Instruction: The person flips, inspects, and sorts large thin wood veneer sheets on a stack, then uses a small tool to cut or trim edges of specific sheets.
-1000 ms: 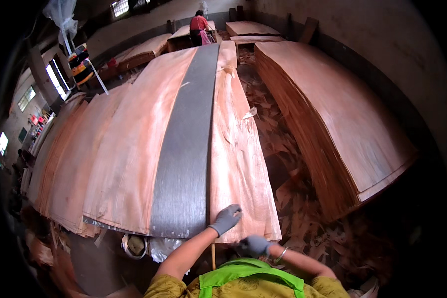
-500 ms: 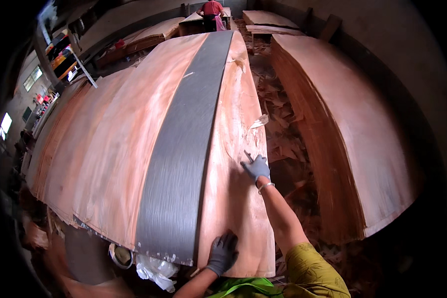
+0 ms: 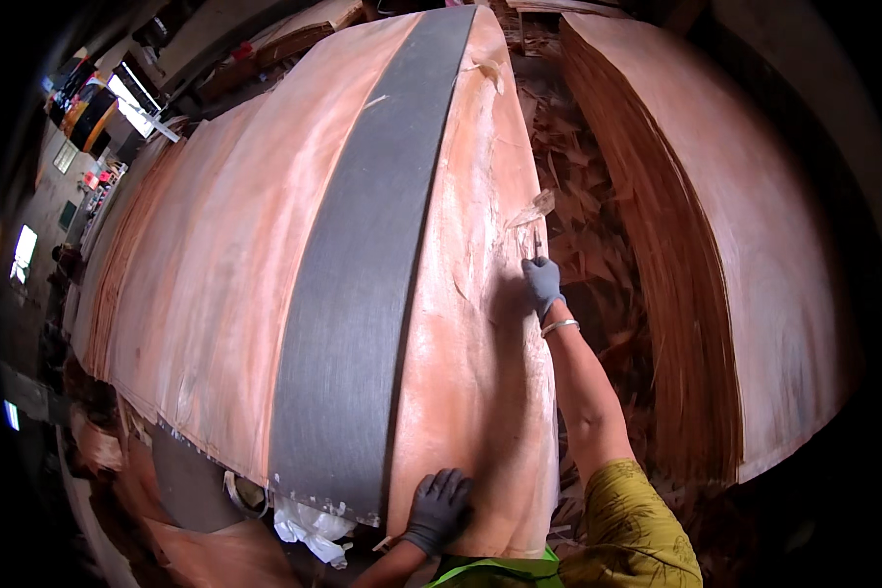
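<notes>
A large workshop hall is shown, dim at its edges and lit mainly from the left, where bright window openings (image 3: 24, 253) are set into the far wall. Near the upper left, a slanted bright light strip (image 3: 139, 103) is seen beside dark round drums (image 3: 90, 110). On the right, a tall stack of reddish-brown veneer sheets (image 3: 755, 255) is piled, its layered edge turned toward the middle. Between the stacks, the floor (image 3: 598, 245) is strewn with torn brown veneer scraps. Further low stacks of sheets (image 3: 294, 39) are laid out toward the back. A crumpled white plastic bag (image 3: 309, 529) is lodged low at the front.
</notes>
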`<state>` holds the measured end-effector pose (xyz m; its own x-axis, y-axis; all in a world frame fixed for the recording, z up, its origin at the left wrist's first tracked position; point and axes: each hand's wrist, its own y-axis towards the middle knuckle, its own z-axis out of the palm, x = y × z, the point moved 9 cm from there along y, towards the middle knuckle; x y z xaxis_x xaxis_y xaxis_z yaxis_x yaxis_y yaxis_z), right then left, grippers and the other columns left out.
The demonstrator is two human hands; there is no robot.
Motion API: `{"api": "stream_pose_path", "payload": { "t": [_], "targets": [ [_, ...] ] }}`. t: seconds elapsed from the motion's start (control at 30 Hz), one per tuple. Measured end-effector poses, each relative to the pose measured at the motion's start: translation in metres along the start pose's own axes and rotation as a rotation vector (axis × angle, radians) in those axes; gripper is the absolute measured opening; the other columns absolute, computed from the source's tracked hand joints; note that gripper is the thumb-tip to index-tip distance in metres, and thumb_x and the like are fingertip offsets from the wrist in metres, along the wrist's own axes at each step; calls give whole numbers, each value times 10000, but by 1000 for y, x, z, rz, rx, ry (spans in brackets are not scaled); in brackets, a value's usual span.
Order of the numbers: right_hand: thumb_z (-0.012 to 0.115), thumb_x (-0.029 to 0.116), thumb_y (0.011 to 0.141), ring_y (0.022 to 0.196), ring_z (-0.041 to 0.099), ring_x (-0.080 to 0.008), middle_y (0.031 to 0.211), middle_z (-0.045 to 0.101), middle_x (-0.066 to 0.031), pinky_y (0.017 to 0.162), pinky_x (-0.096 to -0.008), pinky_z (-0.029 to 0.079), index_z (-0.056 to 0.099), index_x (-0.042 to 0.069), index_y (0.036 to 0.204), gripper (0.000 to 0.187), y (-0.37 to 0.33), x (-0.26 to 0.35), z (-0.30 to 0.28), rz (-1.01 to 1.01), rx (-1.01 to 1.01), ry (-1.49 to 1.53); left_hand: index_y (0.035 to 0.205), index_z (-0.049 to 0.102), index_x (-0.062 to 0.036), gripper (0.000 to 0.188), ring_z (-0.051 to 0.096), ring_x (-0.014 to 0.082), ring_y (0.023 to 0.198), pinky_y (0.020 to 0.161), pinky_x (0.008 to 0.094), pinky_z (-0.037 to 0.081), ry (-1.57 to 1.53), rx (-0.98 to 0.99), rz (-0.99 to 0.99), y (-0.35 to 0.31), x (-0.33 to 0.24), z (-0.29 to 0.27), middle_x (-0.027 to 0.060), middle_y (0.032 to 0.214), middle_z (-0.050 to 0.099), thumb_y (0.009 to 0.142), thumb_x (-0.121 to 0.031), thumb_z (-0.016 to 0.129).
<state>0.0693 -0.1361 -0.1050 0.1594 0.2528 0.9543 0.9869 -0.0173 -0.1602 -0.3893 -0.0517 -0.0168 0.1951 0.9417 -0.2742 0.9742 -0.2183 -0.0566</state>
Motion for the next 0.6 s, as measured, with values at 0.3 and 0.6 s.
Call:
{"api": "stream_pose_path", "payload": {
  "t": [0.3,0.6],
  "targets": [
    [658,555,725,998,580,-408,1180,505,-269,802,-443,494,414,7,1208,770,-32,70,21,9,108,-631,1204,513,-49,569,454,331,1161,990,486,308,39,21,-3,-6,6,14,164,1230,502,720,-325,628],
    [592,292,807,893,618,-386,957,628,-239,778,-451,488,625,10,959,321,-15,70,69,-156,171,-638,1175,531,-44,534,436,327,1167,970,471,319,-188,16,-61,2,9,1,166,1207,496,710,-287,635]
  ]
}}
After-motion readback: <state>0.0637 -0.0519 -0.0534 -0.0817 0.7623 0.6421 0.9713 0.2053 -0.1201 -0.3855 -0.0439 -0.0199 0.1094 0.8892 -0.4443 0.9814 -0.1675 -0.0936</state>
